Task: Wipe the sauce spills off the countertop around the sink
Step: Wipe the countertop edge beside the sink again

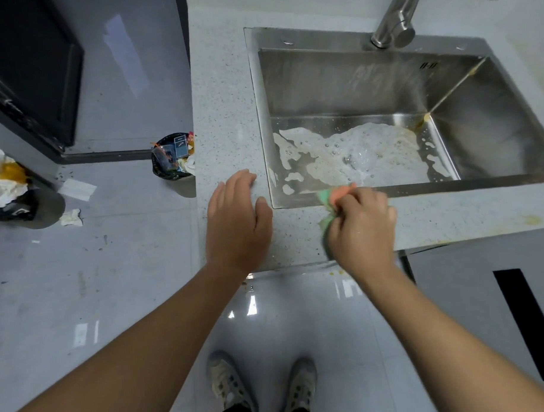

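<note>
Gripping crumpled green-orange cloth [332,200], right hand [362,225], speckled countertop [224,115], steel sink [289,38]

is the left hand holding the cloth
No, the right hand grips the cloth; the left hand rests open on the countertop.

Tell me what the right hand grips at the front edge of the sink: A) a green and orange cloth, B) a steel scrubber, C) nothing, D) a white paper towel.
A: the right hand curls round a green and orange cloth on the countertop, at the front rim of the sink.
</note>
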Tool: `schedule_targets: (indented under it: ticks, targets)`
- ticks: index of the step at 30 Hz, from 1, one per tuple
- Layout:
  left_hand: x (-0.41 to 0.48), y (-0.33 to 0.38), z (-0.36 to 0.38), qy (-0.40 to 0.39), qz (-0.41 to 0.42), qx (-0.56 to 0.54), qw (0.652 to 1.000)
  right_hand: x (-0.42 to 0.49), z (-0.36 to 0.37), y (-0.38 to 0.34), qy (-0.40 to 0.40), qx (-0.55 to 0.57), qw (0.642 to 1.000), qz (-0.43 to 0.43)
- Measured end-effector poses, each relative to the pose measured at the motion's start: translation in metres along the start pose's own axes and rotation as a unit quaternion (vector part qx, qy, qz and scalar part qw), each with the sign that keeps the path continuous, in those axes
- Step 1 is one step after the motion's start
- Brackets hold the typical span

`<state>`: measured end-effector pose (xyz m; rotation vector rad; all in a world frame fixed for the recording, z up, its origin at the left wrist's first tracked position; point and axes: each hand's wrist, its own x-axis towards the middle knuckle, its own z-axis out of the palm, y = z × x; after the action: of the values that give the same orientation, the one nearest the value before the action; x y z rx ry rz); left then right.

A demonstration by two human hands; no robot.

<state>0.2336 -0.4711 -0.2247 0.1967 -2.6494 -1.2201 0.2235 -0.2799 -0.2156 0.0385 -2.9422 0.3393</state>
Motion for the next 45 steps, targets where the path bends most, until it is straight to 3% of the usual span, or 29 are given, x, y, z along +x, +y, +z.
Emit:
schedule_targets:
  ticks: [3, 6, 10, 12, 18, 20, 22, 24, 27, 29, 33, 35, 39, 43, 45]
  targets:
    - [0.001, 0.003, -0.001, -0.013, -0.012, 0.008, 1.0, -0.017, 0.016, -0.045, -0.042, 0.06, 0.994, -0.086]
    - [-0.002, 0.006, -0.003, -0.022, -0.025, 0.013, 0.999, -0.014, 0.013, -0.014, -0.046, 0.061, 0.987, -0.143]
    - [-0.005, 0.007, -0.004, -0.013, -0.065, -0.049, 0.997, -0.005, -0.003, 0.046, -0.025, 0.04, 0.998, -0.031]
    - [-0.004, 0.005, -0.004, -0.007, -0.083, -0.083, 0.993, -0.014, -0.003, 0.032, -0.058, 0.024, 0.998, -0.031]
    - [-0.001, 0.001, -0.008, -0.013, -0.091, -0.103, 0.99, -0.069, 0.009, -0.035, -0.158, 0.047, 0.934, -0.318]
    - [-0.002, 0.003, -0.008, -0.042, -0.04, -0.018, 0.998, -0.064, 0.004, -0.007, -0.155, 0.075, 0.935, -0.31]
    - [-0.005, 0.006, -0.009, -0.069, -0.004, 0.079, 0.994, -0.046, -0.001, 0.04, -0.129, 0.065, 0.961, -0.237]
    - [-0.007, 0.012, -0.006, -0.067, 0.023, 0.148, 0.986, -0.015, -0.011, 0.105, -0.092, 0.035, 0.99, -0.098]
    - [-0.008, 0.032, 0.008, -0.044, 0.068, 0.195, 0.978, 0.012, -0.027, 0.157, -0.04, 0.02, 0.995, 0.085]
    - [-0.006, 0.049, 0.023, -0.038, 0.083, 0.186, 0.978, 0.004, -0.02, 0.126, -0.036, 0.034, 0.998, 0.044]
    - [-0.001, 0.076, 0.055, -0.012, 0.081, 0.164, 0.983, -0.017, -0.012, 0.082, -0.084, 0.085, 0.978, -0.17]
    - [-0.004, 0.078, 0.067, -0.02, 0.067, 0.161, 0.985, 0.001, -0.016, 0.112, -0.077, 0.078, 0.979, -0.174]
    - [-0.011, 0.076, 0.07, -0.032, 0.045, 0.168, 0.984, 0.011, -0.02, 0.139, -0.022, 0.034, 0.999, -0.028]
    - [-0.003, 0.087, 0.074, -0.02, 0.053, 0.191, 0.98, -0.012, -0.004, 0.093, -0.094, 0.114, 0.969, -0.199]
    - [0.0, 0.098, 0.084, -0.02, 0.064, 0.193, 0.979, -0.012, -0.013, 0.111, -0.105, 0.102, 0.963, -0.228]
